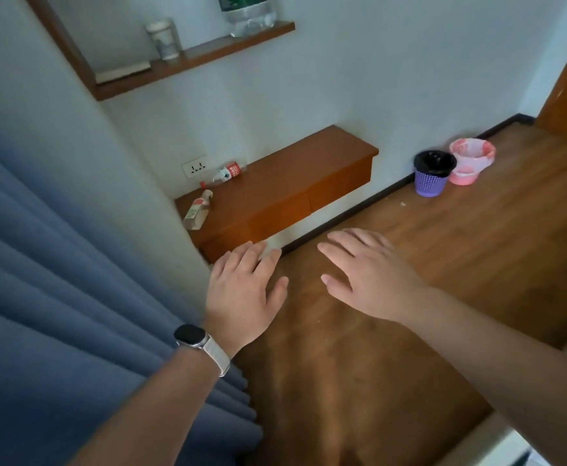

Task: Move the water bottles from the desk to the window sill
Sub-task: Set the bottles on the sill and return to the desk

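Note:
Two small clear water bottles with red labels lie on their sides on the wall-mounted wooden desk (295,169). One bottle (225,173) rests against the wall near the socket. The other bottle (198,209) lies at the desk's left end. My left hand (243,295), with a watch on its wrist, hovers open below the desk's near corner. Beside it my right hand (369,274) is also open, over the wooden floor. Neither hand touches a bottle. No window sill is in view.
A blue curtain (56,297) hangs at the left. A wooden shelf (187,67) above the desk bears a large bottle (248,11), a cup (163,38) and a flat item. A purple bin (433,173) and a pink bin (470,161) stand on the floor by the wall.

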The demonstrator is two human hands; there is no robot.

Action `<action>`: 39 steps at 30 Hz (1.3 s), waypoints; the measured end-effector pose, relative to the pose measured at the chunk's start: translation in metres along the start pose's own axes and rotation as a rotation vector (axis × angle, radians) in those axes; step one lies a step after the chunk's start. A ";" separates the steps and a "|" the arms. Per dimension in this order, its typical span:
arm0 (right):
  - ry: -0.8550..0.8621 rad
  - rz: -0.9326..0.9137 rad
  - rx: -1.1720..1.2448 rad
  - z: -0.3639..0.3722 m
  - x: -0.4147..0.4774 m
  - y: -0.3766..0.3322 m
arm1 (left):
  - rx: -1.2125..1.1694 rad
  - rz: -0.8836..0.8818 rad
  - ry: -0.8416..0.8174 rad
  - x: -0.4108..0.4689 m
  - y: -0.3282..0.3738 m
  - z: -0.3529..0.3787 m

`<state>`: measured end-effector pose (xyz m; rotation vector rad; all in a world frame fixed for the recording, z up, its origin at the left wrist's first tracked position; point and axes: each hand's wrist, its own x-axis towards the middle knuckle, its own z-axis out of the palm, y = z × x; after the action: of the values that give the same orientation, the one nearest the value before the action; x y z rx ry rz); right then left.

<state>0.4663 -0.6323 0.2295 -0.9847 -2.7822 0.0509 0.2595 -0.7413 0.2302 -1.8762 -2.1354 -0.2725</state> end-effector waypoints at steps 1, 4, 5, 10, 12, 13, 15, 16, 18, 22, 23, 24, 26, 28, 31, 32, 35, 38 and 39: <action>-0.009 0.015 0.006 0.002 0.005 0.004 | -0.004 0.005 0.001 0.008 -0.001 0.004; -0.038 0.068 0.011 0.011 0.021 0.012 | -0.014 0.037 -0.013 0.029 -0.014 0.018; -0.047 0.081 0.012 0.015 0.029 0.013 | -0.014 0.046 -0.016 0.036 -0.021 0.023; -0.070 0.094 0.001 0.027 0.078 0.013 | -0.043 0.070 -0.039 0.074 -0.061 0.054; -0.078 0.097 -0.002 0.030 0.109 0.008 | -0.080 0.081 -0.039 0.091 -0.087 0.066; -0.089 0.099 0.002 0.031 0.126 0.005 | -0.096 0.077 -0.038 0.099 -0.101 0.071; -0.103 0.093 -0.002 0.036 0.163 -0.004 | -0.110 0.066 -0.021 0.115 -0.131 0.080; -0.107 0.086 -0.011 0.039 0.181 -0.008 | -0.108 0.063 -0.012 0.123 -0.146 0.085; -0.108 0.077 -0.027 0.044 0.214 -0.018 | -0.096 0.053 -0.010 0.137 -0.173 0.092; -0.073 0.064 -0.047 0.050 0.261 -0.034 | -0.086 0.036 0.001 0.156 -0.217 0.102; -0.069 0.059 -0.058 0.052 0.270 -0.036 | -0.089 0.034 -0.001 0.160 -0.226 0.103; -0.068 0.055 -0.063 0.054 0.279 -0.038 | -0.091 0.031 -0.007 0.165 -0.235 0.104; -0.074 0.054 -0.064 0.056 0.294 -0.040 | -0.094 0.018 -0.013 0.171 -0.249 0.105; -0.058 0.044 -0.072 0.058 0.308 -0.041 | -0.097 0.009 -0.007 0.177 -0.258 0.107; -0.044 0.026 -0.074 0.058 0.328 -0.038 | -0.104 0.004 -0.007 0.185 -0.270 0.114; -0.050 0.022 -0.071 0.060 0.335 -0.036 | -0.104 -0.002 -0.015 0.188 -0.274 0.118; -0.065 -0.002 -0.074 0.066 0.349 -0.029 | -0.076 -0.025 -0.028 0.197 -0.280 0.127; -0.081 -0.027 -0.068 0.076 0.365 -0.018 | -0.048 -0.064 -0.024 0.208 -0.282 0.134; -0.089 -0.040 -0.059 0.079 0.373 -0.013 | -0.032 -0.070 -0.022 0.213 -0.282 0.137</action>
<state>0.1595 -0.4066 0.2154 -0.9632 -2.8989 0.0065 -0.0561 -0.5360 0.1856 -1.8325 -2.2272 -0.3034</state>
